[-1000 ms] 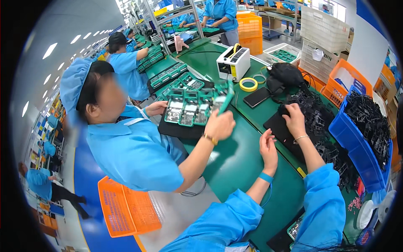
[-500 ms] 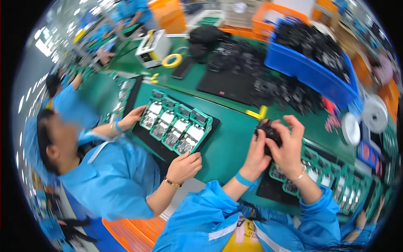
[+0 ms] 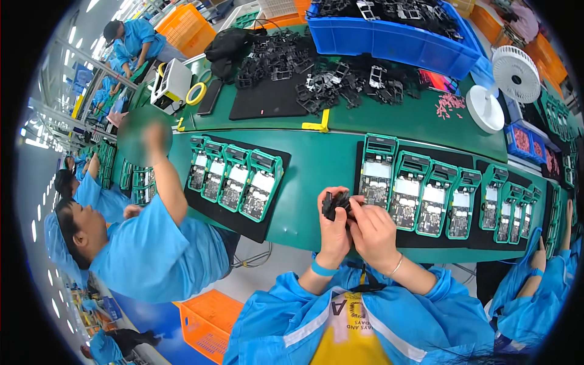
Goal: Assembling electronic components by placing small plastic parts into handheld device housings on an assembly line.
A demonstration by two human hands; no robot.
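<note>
The left hand (image 3: 334, 237) and right hand (image 3: 376, 238) have withdrawn from the black pile (image 3: 277, 59), fingers (image 3: 363, 218) closed on black parts (image 3: 334, 205); pick-up appears complete.

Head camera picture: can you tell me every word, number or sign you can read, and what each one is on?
Yellow shirt: dark printed lettering, which I don't copy out.
White machine: any marks are too small to read.
Green-framed circuit boards: any markings are too small to read.
Black part being held: no writing can be made out.
</note>
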